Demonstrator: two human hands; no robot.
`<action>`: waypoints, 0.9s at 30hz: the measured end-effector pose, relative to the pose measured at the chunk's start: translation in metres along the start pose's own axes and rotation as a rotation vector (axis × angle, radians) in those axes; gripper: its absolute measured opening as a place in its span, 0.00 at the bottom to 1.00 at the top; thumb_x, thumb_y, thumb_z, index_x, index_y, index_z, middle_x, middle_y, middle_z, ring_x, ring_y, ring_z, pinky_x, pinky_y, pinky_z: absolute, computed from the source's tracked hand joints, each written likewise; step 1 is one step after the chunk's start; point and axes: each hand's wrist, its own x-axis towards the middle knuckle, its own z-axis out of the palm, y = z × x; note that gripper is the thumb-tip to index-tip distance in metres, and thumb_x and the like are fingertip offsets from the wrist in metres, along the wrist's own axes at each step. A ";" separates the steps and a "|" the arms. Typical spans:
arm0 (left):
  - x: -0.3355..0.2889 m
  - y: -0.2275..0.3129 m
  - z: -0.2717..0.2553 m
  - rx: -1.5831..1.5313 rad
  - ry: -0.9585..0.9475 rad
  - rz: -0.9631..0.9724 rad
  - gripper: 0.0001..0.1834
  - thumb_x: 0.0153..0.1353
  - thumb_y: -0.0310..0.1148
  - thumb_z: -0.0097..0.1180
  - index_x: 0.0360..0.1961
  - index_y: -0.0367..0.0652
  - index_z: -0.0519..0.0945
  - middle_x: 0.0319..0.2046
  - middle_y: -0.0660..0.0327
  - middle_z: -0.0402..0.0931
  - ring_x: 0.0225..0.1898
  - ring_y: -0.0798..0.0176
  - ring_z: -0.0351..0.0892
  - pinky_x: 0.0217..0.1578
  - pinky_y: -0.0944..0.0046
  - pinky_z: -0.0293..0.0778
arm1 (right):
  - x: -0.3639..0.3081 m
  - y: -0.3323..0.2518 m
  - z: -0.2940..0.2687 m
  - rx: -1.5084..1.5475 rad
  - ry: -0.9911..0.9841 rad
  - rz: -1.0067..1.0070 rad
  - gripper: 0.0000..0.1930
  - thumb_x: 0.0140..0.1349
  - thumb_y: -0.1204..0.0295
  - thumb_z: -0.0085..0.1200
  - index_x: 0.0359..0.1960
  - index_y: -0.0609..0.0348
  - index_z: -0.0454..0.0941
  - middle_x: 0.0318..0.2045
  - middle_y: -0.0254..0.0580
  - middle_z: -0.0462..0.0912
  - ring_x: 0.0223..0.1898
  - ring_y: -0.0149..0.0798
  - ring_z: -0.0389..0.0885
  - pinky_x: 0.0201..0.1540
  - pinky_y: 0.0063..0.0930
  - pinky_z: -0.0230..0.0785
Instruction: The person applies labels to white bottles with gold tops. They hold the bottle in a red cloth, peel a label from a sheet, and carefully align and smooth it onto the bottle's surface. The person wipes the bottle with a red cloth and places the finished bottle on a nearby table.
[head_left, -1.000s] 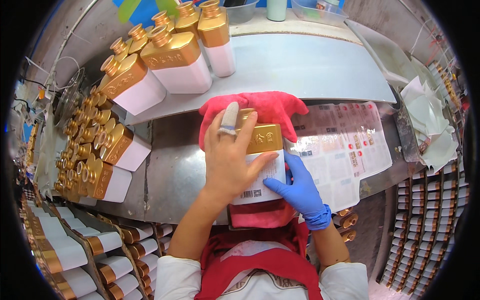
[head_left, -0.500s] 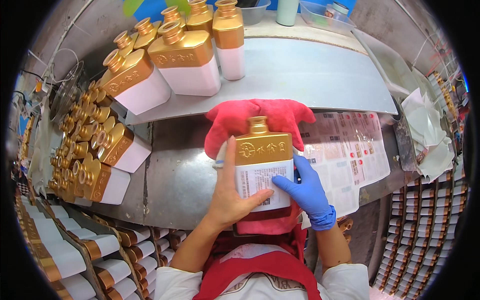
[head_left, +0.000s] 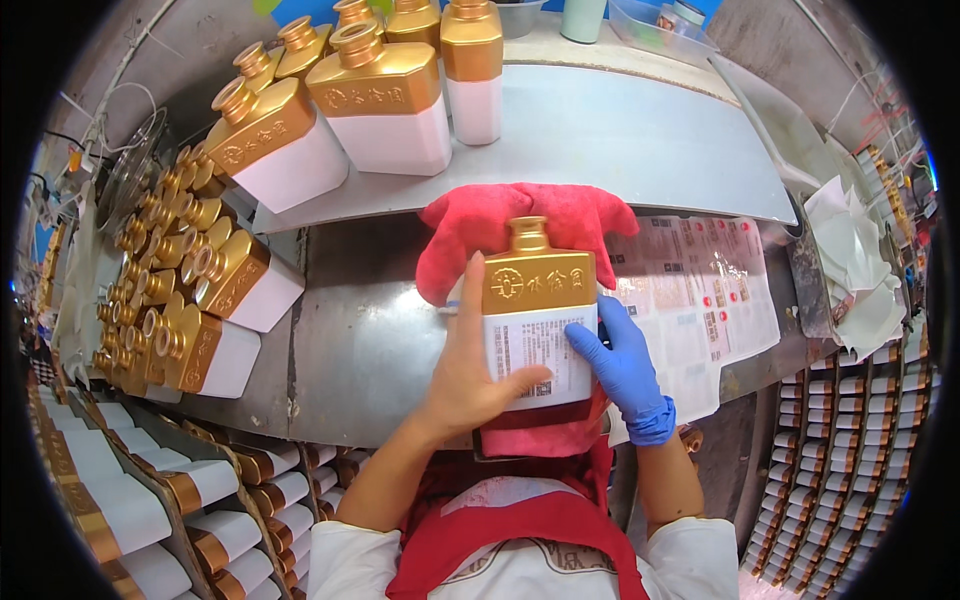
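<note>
A flat bottle with a gold shoulder and neck and a white lower body stands between my hands, over a red cloth. Dark print covers part of its white face. My bare left hand grips the bottle's left side, thumb across the lower front. On the opposite side my right hand, in a blue glove, holds it with the thumb on the label area. The fingers behind the bottle are hidden.
Printed sheets of labels lie right of the cloth on the metal table. Similar bottles stand on a raised grey board and crowd the left side. Racks of bottles flank both sides. White paper fills a tray at right.
My view has shifted slightly, so the whole scene sits a little higher and further right. Both hands keep the same hold on the bottle.
</note>
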 end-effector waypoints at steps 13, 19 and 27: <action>-0.002 0.011 0.003 -0.113 -0.028 0.034 0.61 0.48 0.23 0.66 0.71 0.44 0.31 0.64 0.50 0.57 0.62 0.55 0.63 0.59 0.59 0.64 | -0.011 0.001 -0.005 0.070 -0.142 0.007 0.37 0.51 0.72 0.67 0.61 0.64 0.62 0.50 0.46 0.69 0.51 0.37 0.74 0.53 0.30 0.70; -0.004 0.002 -0.004 -0.187 -0.064 -0.045 0.61 0.49 0.28 0.66 0.71 0.43 0.31 0.65 0.48 0.54 0.65 0.55 0.58 0.62 0.59 0.57 | -0.011 -0.010 -0.009 0.081 -0.188 0.076 0.39 0.50 0.70 0.67 0.63 0.64 0.60 0.49 0.46 0.70 0.52 0.38 0.73 0.54 0.31 0.69; -0.008 -0.006 -0.014 -0.140 -0.140 0.044 0.62 0.47 0.27 0.66 0.71 0.44 0.29 0.69 0.51 0.46 0.69 0.56 0.49 0.66 0.59 0.47 | -0.020 0.003 -0.010 0.064 -0.171 0.005 0.46 0.46 0.66 0.71 0.65 0.63 0.57 0.54 0.49 0.67 0.58 0.41 0.68 0.58 0.34 0.65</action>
